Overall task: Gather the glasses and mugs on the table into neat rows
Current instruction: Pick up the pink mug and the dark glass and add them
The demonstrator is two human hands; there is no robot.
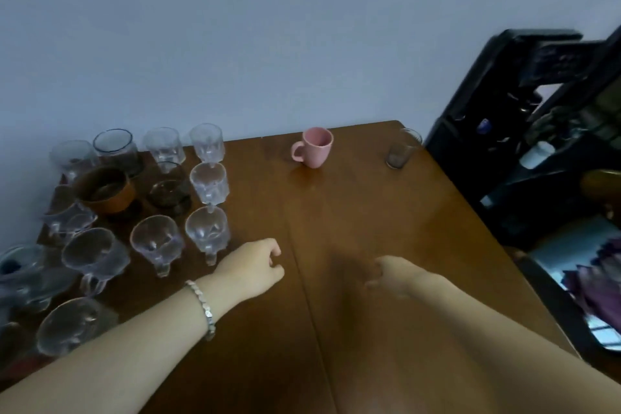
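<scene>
Several clear glass mugs (207, 231) and tumblers (206, 142) stand in rows on the left part of the brown wooden table (353, 211), with a brown bowl-like cup (105, 189) among them. A pink mug (315, 146) stands alone at the far middle. A small clear glass (402, 148) stands alone near the far right corner. My left hand (255, 265), bracelet at the wrist, hovers just right of the nearest mug row with fingers curled and nothing in it. My right hand (395, 275), blurred, sits over the table's middle, fingers loosely curled and holding nothing.
A grey-blue wall rises behind the table. A black rack (524, 131) with assorted items stands close off the table's right edge. Bare tabletop lies between my hands and the pink mug.
</scene>
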